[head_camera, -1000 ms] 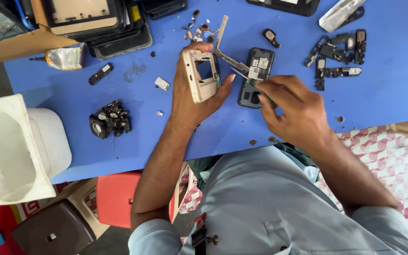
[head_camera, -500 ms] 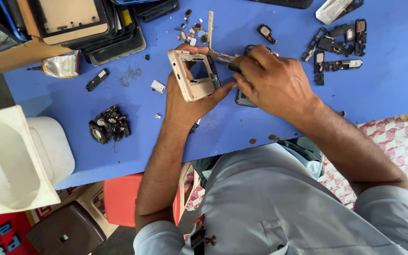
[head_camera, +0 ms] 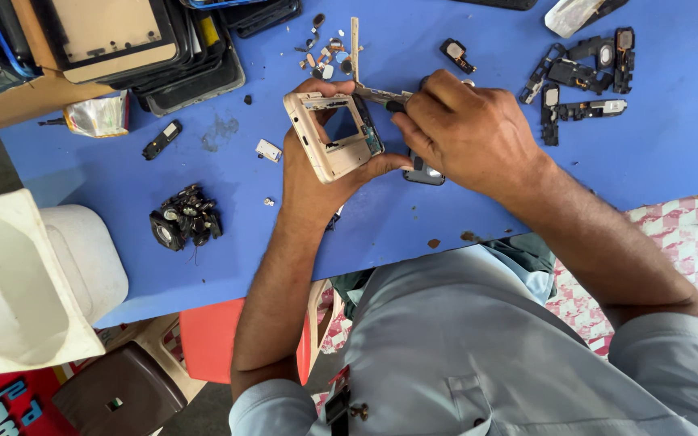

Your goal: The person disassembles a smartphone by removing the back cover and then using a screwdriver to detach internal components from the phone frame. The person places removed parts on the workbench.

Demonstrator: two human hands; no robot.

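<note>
At the far left, a white plastic bin is seen below the edge of the blue desk, and a stack of dark phone frames lies at its upper left corner. Further right, a cluster of small black parts rests on the desk. Near the middle, a beige phone frame is held above the desk, tilted, clamped in the left hand by thumb and fingers at its edges. Just to its right, metal tweezers are pinched in the right hand, their tips brought to the frame's upper edge. A dark phone body lies partly hidden beneath that hand. For this step, the frame is best gripped steadily and the tweezers guided gently, so that nothing is bent. Black component strips are spread at the right.
</note>
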